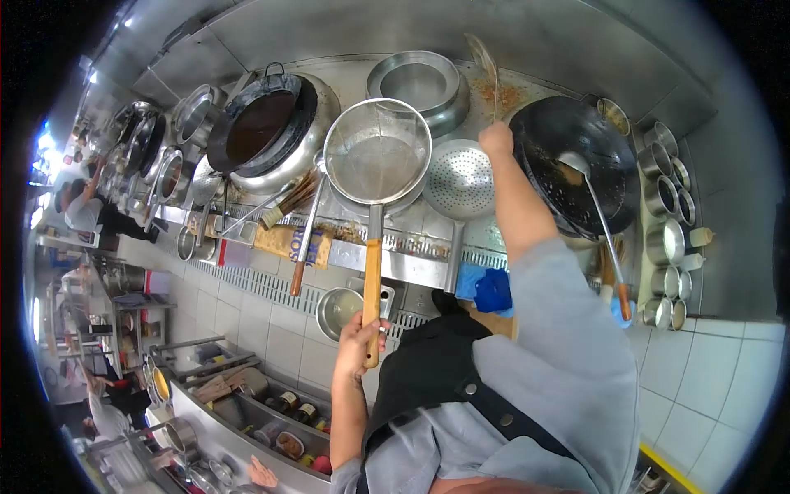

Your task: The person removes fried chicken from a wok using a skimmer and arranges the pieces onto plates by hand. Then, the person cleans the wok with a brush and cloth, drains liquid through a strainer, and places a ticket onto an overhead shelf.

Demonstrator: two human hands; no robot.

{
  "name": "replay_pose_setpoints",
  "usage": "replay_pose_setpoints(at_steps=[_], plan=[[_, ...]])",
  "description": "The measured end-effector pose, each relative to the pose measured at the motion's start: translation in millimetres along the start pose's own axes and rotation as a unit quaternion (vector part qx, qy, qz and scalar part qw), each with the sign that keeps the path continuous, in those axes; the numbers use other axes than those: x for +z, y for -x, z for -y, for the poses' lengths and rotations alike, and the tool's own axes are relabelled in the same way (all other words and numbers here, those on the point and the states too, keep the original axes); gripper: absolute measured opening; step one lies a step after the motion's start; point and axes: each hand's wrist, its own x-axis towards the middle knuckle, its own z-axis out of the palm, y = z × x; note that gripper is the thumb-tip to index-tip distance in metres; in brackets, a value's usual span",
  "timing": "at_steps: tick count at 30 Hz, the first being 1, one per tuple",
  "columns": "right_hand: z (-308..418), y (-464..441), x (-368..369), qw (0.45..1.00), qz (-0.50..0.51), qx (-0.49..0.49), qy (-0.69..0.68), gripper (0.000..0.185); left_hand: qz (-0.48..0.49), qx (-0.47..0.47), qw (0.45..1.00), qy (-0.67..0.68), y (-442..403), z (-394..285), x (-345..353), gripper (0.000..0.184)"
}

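Observation:
My left hand point(355, 344) is wrapped around the wooden handle of a round fine-mesh strainer point(377, 156), whose bowl is over the stove top. My right hand point(496, 140) reaches far forward, closed at the lower end of a thin curved metal piece point(484, 62); its upper part is blurred and I cannot tell its kind. Right of that hand sits a black wok point(539, 177), with a ladle point(588, 181) resting in it. Between my two hands lies a perforated skimmer point(459, 177). Behind the strainer stands a steel pot point(418, 86).
A second wok point(262, 123) with dark liquid is at the left, near a bamboo brush point(288, 206). Several small steel containers point(662, 198) line the right side. A steel bowl point(339, 311) is low in front. Co-workers point(86, 206) stand far left; a hand point(262, 473) shows at the bottom.

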Motion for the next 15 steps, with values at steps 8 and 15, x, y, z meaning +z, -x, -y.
replay_pose_setpoints(at_steps=[8, 15], plan=[[9, -39, -4, 0.995, -0.039, 0.084, -0.022, 0.026, -0.053, 0.024, 0.996, -0.072, 26, -11, 23, 0.019], [-8, -4, 1, 0.996, -0.021, 0.083, 0.002, 0.028, -0.053, 0.065, 0.993, -0.081, 46, -27, 24, 0.02]])
